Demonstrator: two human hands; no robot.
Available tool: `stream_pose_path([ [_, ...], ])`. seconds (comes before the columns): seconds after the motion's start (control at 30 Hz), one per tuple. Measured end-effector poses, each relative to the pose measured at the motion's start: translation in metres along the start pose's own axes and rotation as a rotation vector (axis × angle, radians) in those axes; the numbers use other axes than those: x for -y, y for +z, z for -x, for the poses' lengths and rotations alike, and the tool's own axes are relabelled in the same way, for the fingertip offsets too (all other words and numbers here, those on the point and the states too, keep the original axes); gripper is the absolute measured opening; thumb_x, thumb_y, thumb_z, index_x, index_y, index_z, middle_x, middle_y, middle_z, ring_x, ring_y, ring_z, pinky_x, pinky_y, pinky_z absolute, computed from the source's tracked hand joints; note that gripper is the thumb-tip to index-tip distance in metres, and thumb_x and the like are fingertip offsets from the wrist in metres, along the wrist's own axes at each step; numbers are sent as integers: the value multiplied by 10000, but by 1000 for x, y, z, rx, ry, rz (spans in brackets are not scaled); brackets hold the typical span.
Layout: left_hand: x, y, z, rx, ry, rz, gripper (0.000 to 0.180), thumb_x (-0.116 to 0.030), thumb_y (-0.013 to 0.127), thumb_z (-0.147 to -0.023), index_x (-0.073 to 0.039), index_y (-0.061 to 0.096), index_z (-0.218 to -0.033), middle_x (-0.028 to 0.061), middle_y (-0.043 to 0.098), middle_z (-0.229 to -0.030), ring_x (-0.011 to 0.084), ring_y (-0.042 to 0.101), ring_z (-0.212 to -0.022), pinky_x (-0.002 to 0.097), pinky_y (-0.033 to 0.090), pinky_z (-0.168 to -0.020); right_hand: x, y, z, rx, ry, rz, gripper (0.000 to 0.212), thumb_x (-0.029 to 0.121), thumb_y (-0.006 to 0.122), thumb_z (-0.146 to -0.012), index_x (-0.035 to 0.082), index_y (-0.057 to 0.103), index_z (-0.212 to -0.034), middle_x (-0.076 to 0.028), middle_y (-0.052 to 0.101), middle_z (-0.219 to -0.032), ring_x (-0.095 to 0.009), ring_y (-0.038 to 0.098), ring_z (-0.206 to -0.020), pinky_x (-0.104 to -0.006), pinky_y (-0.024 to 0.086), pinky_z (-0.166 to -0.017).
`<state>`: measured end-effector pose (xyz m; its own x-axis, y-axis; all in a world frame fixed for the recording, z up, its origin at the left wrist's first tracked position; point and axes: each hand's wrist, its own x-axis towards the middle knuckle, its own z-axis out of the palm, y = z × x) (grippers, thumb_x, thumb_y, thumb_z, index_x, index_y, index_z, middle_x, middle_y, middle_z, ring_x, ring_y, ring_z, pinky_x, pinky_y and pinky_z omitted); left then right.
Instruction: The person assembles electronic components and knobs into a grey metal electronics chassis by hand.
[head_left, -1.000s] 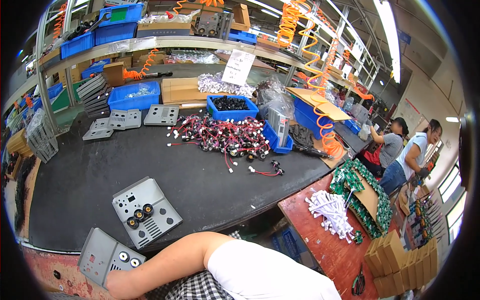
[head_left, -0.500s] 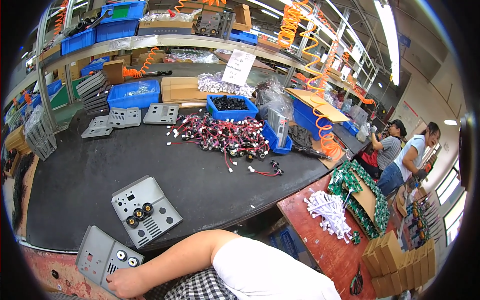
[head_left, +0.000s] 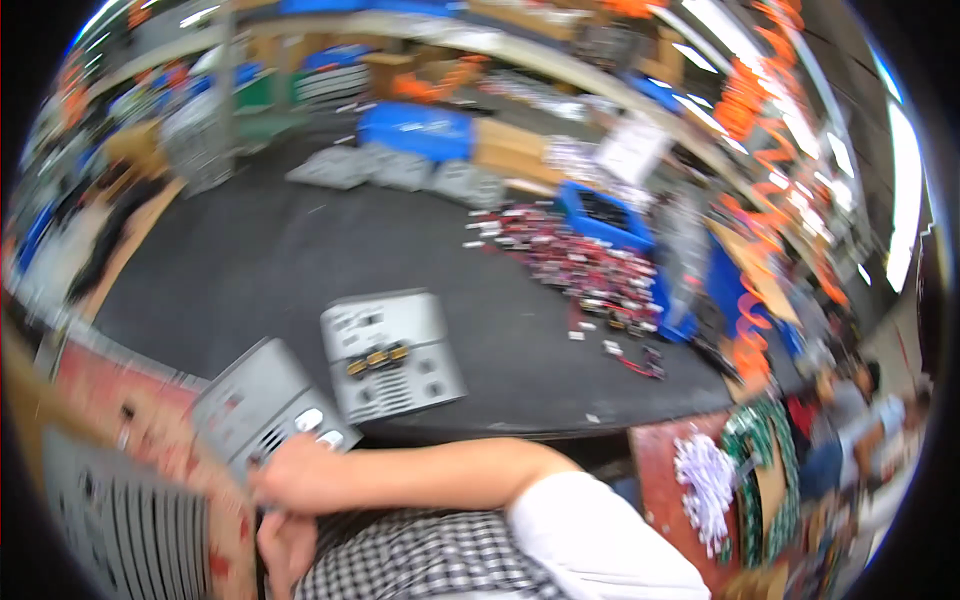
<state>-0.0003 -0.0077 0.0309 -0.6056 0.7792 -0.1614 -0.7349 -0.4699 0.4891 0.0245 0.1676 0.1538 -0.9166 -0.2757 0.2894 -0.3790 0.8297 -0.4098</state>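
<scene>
A grey metal panel (head_left: 245, 400) with slots, cutouts and two white-ringed round fittings (head_left: 318, 428) lies tilted across the near edge of the black table. My right hand (head_left: 295, 475) is at this panel's lower edge, its fingers curled. What they hold, if anything, is hidden. Just below it, my left hand (head_left: 285, 548) is raised near the same edge; blur smears its fingers. Beside them a second grey panel (head_left: 400, 325) rests on the black mat, with several black and brass round fittings (head_left: 378, 358) in a row.
At lower left stands a slotted grey metal piece (head_left: 125, 520) over a red surface (head_left: 130, 380). Toward the back lie a heap of red-wired parts (head_left: 580, 260), blue bins (head_left: 415, 132) and more grey panels (head_left: 400, 168). White cables (head_left: 703, 490) and green circuit boards (head_left: 760, 470) lie right.
My view has swung left and blurred, so the table and panels appear further right. My left hand has come into view below the right one, which stays at the panel's lower edge.
</scene>
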Motion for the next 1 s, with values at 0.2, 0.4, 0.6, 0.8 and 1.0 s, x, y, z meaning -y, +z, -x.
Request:
stream_pose_path([
  [0.2, -10, 60, 1, -69, 29, 69, 458, -61, 575, -771, -36, 470, -1216, 80, 547, -1183, 213, 516, -1110, 374, 361, -1030, 4, -15, 7, -177, 132, -159, 198, 280, 520, -880, 129, 634, -939, -106, 647, -709, -317, 637, -651, -428, 509, -596],
  [0.4, -19, 57, 15, -118, 74, 129, 441, -45, 580, -789, -24, 471, -1216, 81, 563, -1164, 193, 533, -1104, 358, 415, -988, 16, -35, 3, -41, 171, -101, 163, 277, 617, -819, 124, 633, -872, -71, 637, -745, -272, 626, -644, -378, 502, -571],
  [0.6, -52, 93, 13, -72, 267, 87, 477, 8, 614, -745, -4, 487, -1204, 97, 579, -1145, 208, 558, -1078, 348, 441, -962, 3, -47, 12, -286, -172, 202, 174, 118, 708, -641, 108, 637, -800, -32, 581, -710, -208, 581, -563, -313, 457, -468],
  [0.8, -79, 119, 23, 152, 743, -38, 775, -112, 796, -690, -48, 349, -1320, 101, 463, -1293, 219, 420, -1242, 384, 348, -1024, 30, -84, -50, -528, -505, 327, 203, 68, 619, -551, 99, 638, -751, -5, 522, -674, -140, 499, -497, -269, 360, -414],
  [1.0, -68, 62, 6, -109, 613, -435, 328, 12, 623, -828, -7, 502, -1132, 86, 587, -1125, 168, 538, -1090, 312, 433, -937, 104, -82, -135, -536, -703, 132, 222, 103, 631, -526, 77, 640, -746, -33, 559, -690, -180, 571, -558, -288, 452, -466],
])
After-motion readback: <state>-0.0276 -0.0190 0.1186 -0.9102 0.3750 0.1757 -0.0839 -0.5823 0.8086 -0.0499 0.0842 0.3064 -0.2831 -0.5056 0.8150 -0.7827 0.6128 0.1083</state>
